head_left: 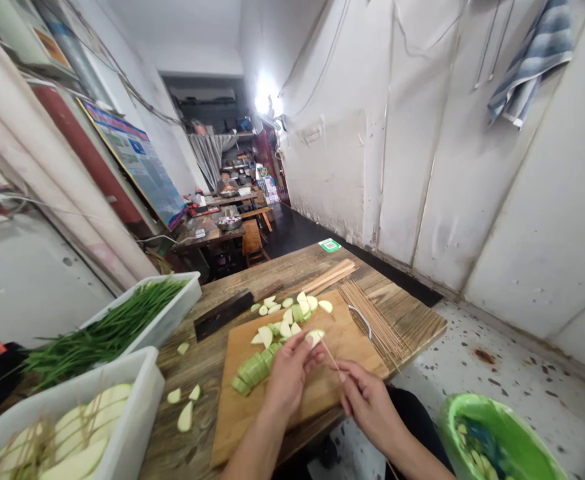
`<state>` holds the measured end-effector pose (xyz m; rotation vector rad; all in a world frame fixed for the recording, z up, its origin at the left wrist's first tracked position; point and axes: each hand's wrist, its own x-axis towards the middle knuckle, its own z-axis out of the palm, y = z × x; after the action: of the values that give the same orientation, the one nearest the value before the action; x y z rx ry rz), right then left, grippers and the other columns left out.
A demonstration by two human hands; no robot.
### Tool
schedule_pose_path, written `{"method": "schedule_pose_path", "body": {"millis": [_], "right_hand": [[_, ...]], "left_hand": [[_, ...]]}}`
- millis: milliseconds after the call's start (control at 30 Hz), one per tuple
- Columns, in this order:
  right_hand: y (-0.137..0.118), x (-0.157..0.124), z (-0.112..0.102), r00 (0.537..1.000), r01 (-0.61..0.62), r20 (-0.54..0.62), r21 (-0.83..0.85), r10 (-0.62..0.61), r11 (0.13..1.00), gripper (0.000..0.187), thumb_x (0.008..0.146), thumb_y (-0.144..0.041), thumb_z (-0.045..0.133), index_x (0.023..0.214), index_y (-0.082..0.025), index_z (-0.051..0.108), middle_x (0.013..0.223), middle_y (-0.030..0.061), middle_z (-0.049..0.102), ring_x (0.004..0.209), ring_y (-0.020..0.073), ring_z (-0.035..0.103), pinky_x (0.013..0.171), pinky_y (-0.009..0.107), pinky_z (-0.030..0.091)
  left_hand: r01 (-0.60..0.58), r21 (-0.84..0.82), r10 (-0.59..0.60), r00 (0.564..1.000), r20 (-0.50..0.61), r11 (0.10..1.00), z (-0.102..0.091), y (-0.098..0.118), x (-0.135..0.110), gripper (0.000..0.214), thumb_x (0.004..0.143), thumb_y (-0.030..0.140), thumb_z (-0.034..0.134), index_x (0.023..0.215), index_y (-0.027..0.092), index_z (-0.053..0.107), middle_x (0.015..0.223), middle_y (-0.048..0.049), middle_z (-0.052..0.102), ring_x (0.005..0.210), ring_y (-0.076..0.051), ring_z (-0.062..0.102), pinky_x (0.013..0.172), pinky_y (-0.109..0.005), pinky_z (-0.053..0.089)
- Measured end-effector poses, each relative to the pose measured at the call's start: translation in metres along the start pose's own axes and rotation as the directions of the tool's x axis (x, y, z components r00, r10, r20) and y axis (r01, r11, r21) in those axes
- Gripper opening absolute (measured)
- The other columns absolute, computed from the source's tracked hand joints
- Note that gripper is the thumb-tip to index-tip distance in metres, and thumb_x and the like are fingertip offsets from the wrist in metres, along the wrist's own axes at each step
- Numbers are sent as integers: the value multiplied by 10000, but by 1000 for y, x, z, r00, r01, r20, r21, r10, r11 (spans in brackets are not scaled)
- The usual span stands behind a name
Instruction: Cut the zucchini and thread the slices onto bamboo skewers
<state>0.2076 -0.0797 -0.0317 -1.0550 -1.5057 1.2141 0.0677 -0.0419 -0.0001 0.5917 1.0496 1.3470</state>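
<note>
My left hand point(292, 370) pinches a pale green-skinned vegetable slice point(315, 337) over the wooden cutting board point(237, 427). In my right hand point(365, 393) is a thin wooden skewer point(329, 353), held between thumb and fingers, its far end at the slice. Whether the tip has pierced the slice I cannot tell. Beside my left hand, a row of cut green vegetable pieces point(255, 370) lies on the board. More loose slices point(266, 335) are scattered toward the board's far edge. A dark-bladed cleaver point(225, 315) rests on the table beyond the board.
Bundles of skewers point(372, 320) lie right of the board on the wooden table point(182, 453). At left, one white tray point(150, 383) holds skewered slices, another point(190, 297) long green chives. A green bin point(527, 437) with scraps stands on the floor at right.
</note>
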Motion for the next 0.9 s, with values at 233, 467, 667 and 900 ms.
{"method": "schedule_pose_path", "body": {"millis": [233, 467, 667, 900], "right_hand": [[-20, -27, 1, 994, -48, 99, -25, 50, 999, 330, 902, -382, 426, 963, -149, 651, 453, -74, 399, 406, 90, 376, 447, 206, 326], [-12, -30, -1, 993, -104, 63, 1, 104, 995, 349, 895, -419, 442, 963, -156, 660, 468, -78, 309, 396, 84, 286, 384, 202, 242], [-10, -29, -1, 995, -87, 52, -19, 88, 996, 342, 897, -422, 435, 911, -165, 662, 501, -68, 281, 431, 87, 244, 391, 208, 205], [-11, -28, -1, 993, -100, 58, -1, 100, 995, 321, 895, -423, 439, 802, -174, 618, 506, -67, 272, 435, 86, 240, 387, 207, 195]], "left_hand": [[162, -119, -171, 983, -62, 980, -4, 15, -6, 71, 813, 98, 541, 856, 90, 598, 917, -135, 691, 830, -216, 675, 728, -328, 564], [192, -168, -208, 975, -84, 967, -6, 15, -5, 98, 820, 102, 537, 897, 79, 595, 923, -146, 692, 834, -215, 676, 740, -313, 564], [171, -155, -184, 980, -74, 973, -6, 14, -7, 75, 816, 98, 543, 861, 83, 602, 913, -140, 694, 810, -212, 681, 741, -316, 566], [174, -149, -184, 981, -57, 973, -5, 12, -7, 73, 812, 100, 553, 859, 85, 607, 897, -141, 697, 815, -211, 681, 741, -312, 566]]}}
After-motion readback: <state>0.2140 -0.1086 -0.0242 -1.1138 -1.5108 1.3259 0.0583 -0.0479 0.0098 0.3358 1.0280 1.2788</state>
